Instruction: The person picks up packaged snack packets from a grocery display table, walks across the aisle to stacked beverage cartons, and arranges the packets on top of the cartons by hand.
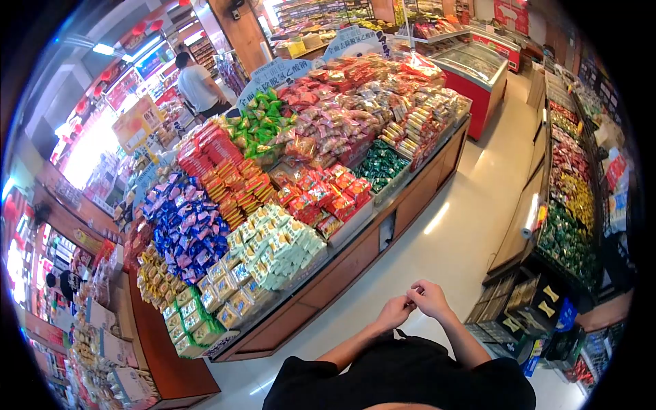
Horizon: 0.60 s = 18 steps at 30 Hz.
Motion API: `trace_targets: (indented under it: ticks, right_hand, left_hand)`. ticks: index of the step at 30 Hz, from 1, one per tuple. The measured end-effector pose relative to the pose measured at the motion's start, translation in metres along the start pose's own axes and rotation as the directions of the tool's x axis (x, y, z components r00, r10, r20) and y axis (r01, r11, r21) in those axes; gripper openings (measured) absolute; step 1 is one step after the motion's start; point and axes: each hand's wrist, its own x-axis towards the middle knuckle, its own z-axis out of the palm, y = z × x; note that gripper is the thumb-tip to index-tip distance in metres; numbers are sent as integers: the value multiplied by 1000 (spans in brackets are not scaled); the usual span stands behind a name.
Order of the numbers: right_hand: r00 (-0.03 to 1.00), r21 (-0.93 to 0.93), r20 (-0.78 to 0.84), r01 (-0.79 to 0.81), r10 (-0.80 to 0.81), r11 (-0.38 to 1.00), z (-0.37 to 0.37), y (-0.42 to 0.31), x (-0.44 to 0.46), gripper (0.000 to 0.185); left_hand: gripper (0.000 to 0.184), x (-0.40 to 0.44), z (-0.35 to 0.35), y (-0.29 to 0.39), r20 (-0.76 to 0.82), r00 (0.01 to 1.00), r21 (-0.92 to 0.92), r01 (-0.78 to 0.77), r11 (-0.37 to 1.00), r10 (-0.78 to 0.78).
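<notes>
My left hand (395, 312) and my right hand (430, 299) meet in front of my body, over the aisle floor. Both have curled fingers, and their fingertips touch. Whatever may be between them is hidden or too small to make out. Nearest to them on the left is a long wooden display stand (328, 281) heaped with wrapped snacks. Pale green-and-white packets (277, 240) lie at its near edge, with red packets (328, 195) behind them and blue wrapped sweets (183, 225) farther left.
Shiny floor (437, 219) runs along the aisle. On the right stands a long shelf of loose wrapped sweets (570, 184), with dark boxes (509, 307) below it. A red chest freezer (471, 82) is at the back. A person (199, 87) stands beyond the display.
</notes>
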Motion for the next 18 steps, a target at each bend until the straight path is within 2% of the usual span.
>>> trace_targets:
  ticks: [1, 4, 7, 9, 10, 11, 12, 16, 18]
  right_hand:
    - [1000, 15, -7, 4, -4, 1000, -1, -2, 17, 27]
    - [999, 42, -31, 12, -11, 999, 0, -17, 51, 25]
    - [1000, 18, 15, 9, -9, 1000, 6, -12, 86, 23]
    - [992, 28, 126, -30, 27, 999, 17, 11, 107, 25]
    - [983, -25, 181, -19, 24, 1000, 15, 12, 117, 27]
    - [971, -77, 237, -4, 22, 997, 13, 11, 127, 28]
    - [956, -129, 291, 14, 24, 992, 9, 10, 138, 29]
    - [901, -143, 429, -5, 66, 990, -17, 4, 191, 32]
    - [902, -94, 429, -2, 43, 996, -23, 19, 217, 31]
  left_hand:
    - [24, 10, -16, 16, -9, 998, 32, 57, 998, -57]
    - [21, 38, -39, 12, -107, 992, -81, -81, 993, 72]
    - [18, 62, -60, -2, -38, 991, 49, -125, 991, 127]
    - [18, 75, -63, -16, -28, 997, 177, -59, 982, 65]
    - [19, 81, -62, -21, -27, 999, 238, -25, 971, 32]
    - [20, 86, -64, -26, -5, 997, 253, -77, 964, 81]
    - [20, 94, -65, -26, -7, 998, 257, -58, 965, 62]
    - [22, 136, -68, -15, -25, 1000, 309, 26, 951, -19]
    - [23, 163, -74, -2, -54, 994, 339, 107, 935, -95]
